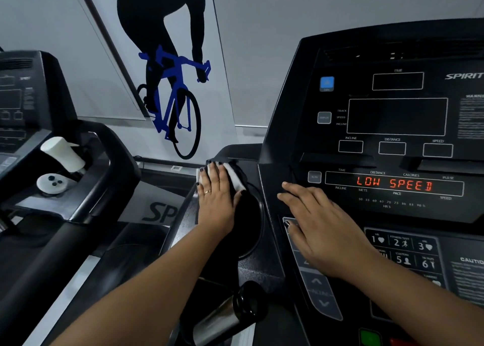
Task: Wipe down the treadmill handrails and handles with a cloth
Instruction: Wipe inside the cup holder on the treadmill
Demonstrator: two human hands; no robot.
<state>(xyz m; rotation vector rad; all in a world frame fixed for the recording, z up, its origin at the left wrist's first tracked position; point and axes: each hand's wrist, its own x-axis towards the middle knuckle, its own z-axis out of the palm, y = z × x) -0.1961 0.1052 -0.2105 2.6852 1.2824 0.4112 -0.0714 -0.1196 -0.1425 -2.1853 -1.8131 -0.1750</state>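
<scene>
My left hand (216, 196) lies flat, fingers straight, pressing a white cloth (237, 179) onto the black top left corner of the treadmill frame (230, 152), just above a round cup recess (251, 220). Only the cloth's edges show past my fingers. My right hand (318, 225) rests flat with spread fingers on the black console (392, 125), below the red "LOW SPEED" display (394, 184) and over the left button strip. A metal-and-black hand grip (230, 314) sticks out low in the centre, under my left forearm.
A second treadmill (39, 125) stands to the left; a white spray bottle (64, 153) and a white round lid (51, 183) sit in its tray. A cyclist graphic (170, 78) covers the wall ahead. Number keys (403, 251) and arrow buttons (320, 293) lie near my right hand.
</scene>
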